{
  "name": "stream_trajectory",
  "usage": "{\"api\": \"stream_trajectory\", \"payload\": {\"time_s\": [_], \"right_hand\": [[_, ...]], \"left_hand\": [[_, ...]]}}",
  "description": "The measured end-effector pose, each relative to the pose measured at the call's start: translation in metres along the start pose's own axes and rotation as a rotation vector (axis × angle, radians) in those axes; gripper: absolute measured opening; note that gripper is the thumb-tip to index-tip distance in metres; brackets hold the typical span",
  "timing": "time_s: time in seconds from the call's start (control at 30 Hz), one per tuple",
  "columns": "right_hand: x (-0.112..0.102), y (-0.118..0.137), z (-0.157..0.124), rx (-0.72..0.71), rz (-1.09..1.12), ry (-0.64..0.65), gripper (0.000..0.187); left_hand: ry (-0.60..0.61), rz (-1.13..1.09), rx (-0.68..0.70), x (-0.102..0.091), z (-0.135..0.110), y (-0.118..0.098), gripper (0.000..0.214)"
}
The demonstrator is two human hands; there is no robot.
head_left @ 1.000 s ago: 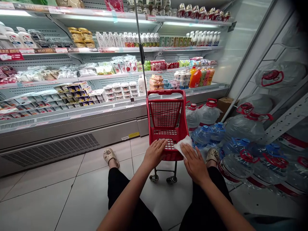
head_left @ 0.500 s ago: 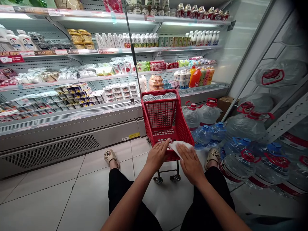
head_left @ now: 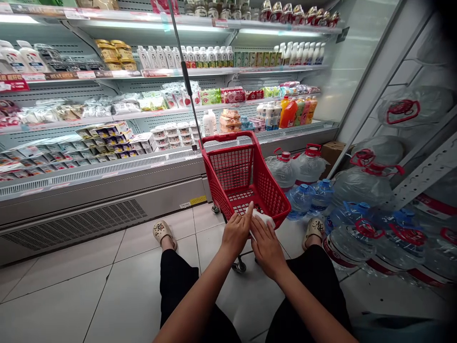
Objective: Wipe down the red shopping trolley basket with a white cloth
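A small red plastic shopping cart point(head_left: 246, 176) on wheels stands on the tiled floor between my legs, with a thin metal pole point(head_left: 183, 76) rising from it. My left hand point(head_left: 237, 231) rests on the cart's near rim, fingers stretched out. My right hand point(head_left: 266, 245) lies flat on a white cloth point(head_left: 264, 218), pressing it against the cart's near corner. The two hands sit close together.
A long refrigerated shelf unit point(head_left: 107, 166) with dairy cartons, bottles and packets runs along the left and back. Large water jugs point(head_left: 357, 190) with red handles pile up on the right, beside a cardboard box point(head_left: 332, 150). My sandalled feet point(head_left: 162, 231) flank the cart.
The cart has turned and shifted left, its pole leaning further left. My right hand with the cloth slid left along the rim toward my left hand.
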State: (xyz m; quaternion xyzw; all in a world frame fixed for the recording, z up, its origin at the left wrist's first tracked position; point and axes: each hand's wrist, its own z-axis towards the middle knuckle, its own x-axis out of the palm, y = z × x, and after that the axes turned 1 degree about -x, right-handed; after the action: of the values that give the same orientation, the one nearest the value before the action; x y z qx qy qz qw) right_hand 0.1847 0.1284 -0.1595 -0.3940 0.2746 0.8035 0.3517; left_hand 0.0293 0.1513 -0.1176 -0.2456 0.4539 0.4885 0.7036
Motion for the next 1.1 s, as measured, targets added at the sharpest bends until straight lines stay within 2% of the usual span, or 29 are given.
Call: {"api": "stream_trajectory", "payload": {"time_s": [0.07, 0.13, 0.23, 0.33, 0.43, 0.57, 0.67, 0.73, 0.83, 0.93, 1.0, 1.1], "right_hand": [[-0.006, -0.009, -0.005, -0.027, -0.005, 0.012, 0.081], [-0.015, -0.031, -0.013, -0.007, -0.029, 0.017, 0.080], [-0.027, -0.072, -0.022, 0.121, -0.068, -0.010, 0.076], [-0.031, -0.093, -0.022, 0.223, -0.060, -0.032, 0.071], [-0.023, -0.077, -0.012, 0.234, -0.023, -0.054, 0.069], [-0.009, -0.029, -0.002, 0.105, 0.040, -0.029, 0.072], [-0.009, -0.014, -0.004, 0.033, 0.051, 0.001, 0.075], [-0.015, -0.024, -0.010, 0.007, 0.026, 0.022, 0.075], [-0.026, -0.059, -0.019, 0.040, -0.014, 0.021, 0.073], [-0.030, -0.089, -0.022, 0.168, -0.016, -0.018, 0.068], [-0.026, -0.095, -0.020, 0.248, -0.008, -0.053, 0.066], [-0.017, -0.078, -0.012, 0.274, -0.004, -0.110, 0.068]], "left_hand": [[0.021, -0.039, 0.031, -0.003, -0.001, 0.002, 0.075], [0.051, -0.096, 0.076, -0.007, -0.002, 0.009, 0.079], [0.074, -0.137, 0.108, -0.012, -0.002, 0.024, 0.087], [0.081, -0.120, 0.090, -0.012, 0.001, 0.032, 0.077], [0.098, -0.098, 0.067, -0.008, 0.006, 0.023, 0.071], [0.085, -0.048, 0.020, -0.001, 0.015, -0.001, 0.084], [0.065, -0.059, 0.028, -0.001, 0.022, -0.007, 0.091], [0.073, -0.100, 0.108, -0.004, 0.026, 0.001, 0.095], [0.060, -0.101, 0.210, -0.011, 0.032, 0.028, 0.105], [0.012, -0.025, 0.130, -0.013, 0.036, 0.053, 0.104], [0.008, 0.016, 0.054, -0.009, 0.037, 0.059, 0.096], [0.009, 0.063, -0.003, -0.002, 0.038, 0.047, 0.090]]}}
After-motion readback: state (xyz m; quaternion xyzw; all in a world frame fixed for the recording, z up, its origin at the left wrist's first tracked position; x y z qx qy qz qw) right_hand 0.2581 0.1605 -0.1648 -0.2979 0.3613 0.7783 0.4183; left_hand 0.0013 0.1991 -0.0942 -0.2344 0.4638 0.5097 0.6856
